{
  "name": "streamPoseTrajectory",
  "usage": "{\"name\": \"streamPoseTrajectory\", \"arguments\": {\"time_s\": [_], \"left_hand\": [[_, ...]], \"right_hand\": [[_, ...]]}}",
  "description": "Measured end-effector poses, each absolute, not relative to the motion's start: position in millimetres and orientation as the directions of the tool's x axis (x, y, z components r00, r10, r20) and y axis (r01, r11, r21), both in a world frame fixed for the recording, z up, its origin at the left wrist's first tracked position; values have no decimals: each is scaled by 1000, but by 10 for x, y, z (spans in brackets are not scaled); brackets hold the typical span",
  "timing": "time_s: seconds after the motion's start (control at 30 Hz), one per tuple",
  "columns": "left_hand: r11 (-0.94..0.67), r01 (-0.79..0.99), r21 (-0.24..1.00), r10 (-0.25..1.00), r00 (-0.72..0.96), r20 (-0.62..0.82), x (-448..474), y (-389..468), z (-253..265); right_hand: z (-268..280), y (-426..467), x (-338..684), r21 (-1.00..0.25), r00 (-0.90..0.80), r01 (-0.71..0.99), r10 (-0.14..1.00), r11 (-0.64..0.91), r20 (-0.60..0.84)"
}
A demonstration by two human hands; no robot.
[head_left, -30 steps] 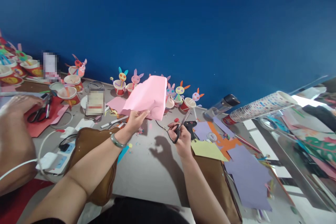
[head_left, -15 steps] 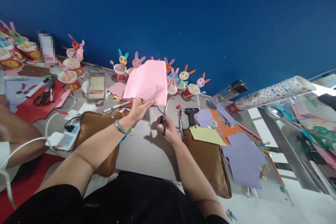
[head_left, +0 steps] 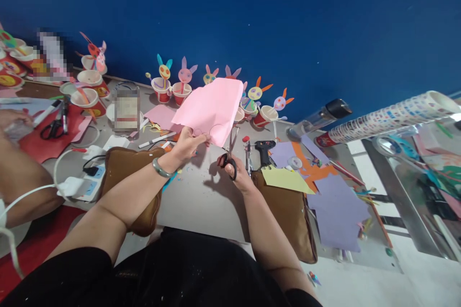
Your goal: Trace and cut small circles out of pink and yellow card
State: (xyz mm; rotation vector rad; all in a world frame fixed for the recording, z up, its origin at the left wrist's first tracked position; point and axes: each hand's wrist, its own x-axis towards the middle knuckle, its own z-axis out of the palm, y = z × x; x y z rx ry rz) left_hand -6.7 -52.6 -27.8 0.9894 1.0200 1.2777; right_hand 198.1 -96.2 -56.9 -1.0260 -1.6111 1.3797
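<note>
My left hand (head_left: 190,146) pinches the lower edge of a sheet of pink paper (head_left: 215,108), holding it up over the table. Faint drawn outlines show along the paper's bottom edge. In my right hand (head_left: 238,173) is a pair of scissors (head_left: 232,153) with black handles, the blades pointing up and slightly parted. Those blades stand just right of the paper's lower right corner, apart from it as far as I can see. Behind the paper, part of a row of paper-rabbit cups (head_left: 181,90) is hidden.
A glue gun (head_left: 264,151) lies right of the scissors, near yellow paper (head_left: 287,180) and purple paper (head_left: 338,216). Brown cushions (head_left: 131,163) flank my forearms. At left are a power strip (head_left: 90,184) and another person's arm (head_left: 25,177). Stacked paper cups (head_left: 385,117) lean at right.
The pink paper has tilted, its right side swinging rightward. The scissors have turned and moved slightly right, blades now apart from the paper. A co-worker's hand has come into view at left.
</note>
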Motion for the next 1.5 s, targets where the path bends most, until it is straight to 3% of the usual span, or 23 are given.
{"name": "streamPoseTrajectory", "arguments": {"time_s": [0.27, 0.7, 1.07, 1.5], "left_hand": [[81, -106, 991, 994, 78, -73, -132, -563, -216], [45, 72, 996, 995, 82, -51, -155, -571, -166], [22, 23, 999, 993, 118, -25, -131, -560, -205], [25, 91, 996, 995, 95, -34, -148, -553, -195]], "right_hand": [[-555, -999, 1994, -999, -488, 30, 872, 43, 23], [-577, -1003, 1994, -999, -479, 13, 876, -50, -51], [-611, -995, 2016, -996, -450, 69, 890, -51, -76], [-599, -985, 2006, -995, -433, 93, 899, -25, -64]]}}
